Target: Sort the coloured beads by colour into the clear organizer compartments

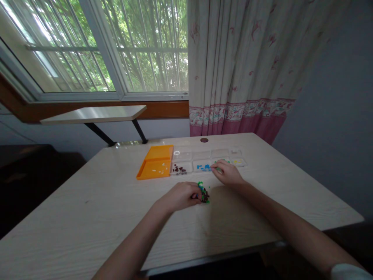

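My left hand (184, 194) rests on the table with its fingers curled, touching a small mixed pile of green, brown and blue pieces (205, 195). Whatever is between those fingers is hidden. Over the clear boxes, my right hand (227, 173) has its fingertips pinched together at the right end of the box of blue pieces (203, 167); anything in the pinch is too small to make out. Behind this hand lies a box with green pieces (218, 161), partly covered. Yellow pieces (237, 161) lie in the rightmost box, and dark brown pieces (178, 169) in the leftmost clear one.
An open orange case (157, 153) with white pieces inside stands left of the clear boxes. The boxes' transparent lids (201, 154) lie folded back behind them. A raised shelf (96, 113) is at the table's back left. The wooden table (101, 202) ends near my body.
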Motion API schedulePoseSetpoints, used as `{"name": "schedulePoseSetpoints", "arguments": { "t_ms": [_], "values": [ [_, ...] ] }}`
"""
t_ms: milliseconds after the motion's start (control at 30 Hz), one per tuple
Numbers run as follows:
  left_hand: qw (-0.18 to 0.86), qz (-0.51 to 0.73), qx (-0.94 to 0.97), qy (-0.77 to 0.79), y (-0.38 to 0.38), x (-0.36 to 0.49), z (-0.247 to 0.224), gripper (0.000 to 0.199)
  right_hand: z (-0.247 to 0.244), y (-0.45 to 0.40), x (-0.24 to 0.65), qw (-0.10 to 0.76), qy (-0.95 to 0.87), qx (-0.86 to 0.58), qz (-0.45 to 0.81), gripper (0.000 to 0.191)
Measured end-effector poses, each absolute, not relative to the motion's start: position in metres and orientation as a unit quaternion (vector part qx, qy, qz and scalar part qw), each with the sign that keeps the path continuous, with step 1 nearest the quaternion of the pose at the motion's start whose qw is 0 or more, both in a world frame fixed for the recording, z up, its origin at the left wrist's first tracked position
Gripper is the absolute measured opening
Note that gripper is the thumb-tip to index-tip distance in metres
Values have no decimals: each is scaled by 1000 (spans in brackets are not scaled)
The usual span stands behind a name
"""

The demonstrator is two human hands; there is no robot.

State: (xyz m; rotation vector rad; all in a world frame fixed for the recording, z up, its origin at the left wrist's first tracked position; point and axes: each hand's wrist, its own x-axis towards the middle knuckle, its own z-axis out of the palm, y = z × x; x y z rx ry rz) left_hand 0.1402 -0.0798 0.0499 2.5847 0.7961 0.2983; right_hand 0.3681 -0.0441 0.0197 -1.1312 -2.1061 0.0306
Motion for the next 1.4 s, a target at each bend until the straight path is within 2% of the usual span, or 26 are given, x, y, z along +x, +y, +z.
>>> {"name": "schedulePoseSetpoints", "arguments": {
  "t_ms": [200,433,567,733,967,1133,1267,1400],
  "values": [
    [251,137,915,285,-80,139,52,6,19,-51,361,364,-850,-381,23,15],
    [451,294,766,351,-72,145,37,14,19,-58,352,393,-846,-360,7,13],
    [519,390,674,352,-62,150,23,19,18,-63,347,397,-854,-337,11,12],
    [577,427,612,332,-55,152,13,23,14,-67,340,381,-864,-328,32,14],
    [565,406,640,325,-59,152,17,23,16,-71,337,355,-870,-339,49,12],
    [534,408,659,339,-59,151,18,24,15,-68,339,384,-863,-324,46,10],
    [468,397,689,386,-60,150,20,25,17,-67,340,426,-848,-314,33,10],
    [385,389,738,394,-64,149,25,20,18,-67,340,426,-849,-310,33,9]
  ]
}}
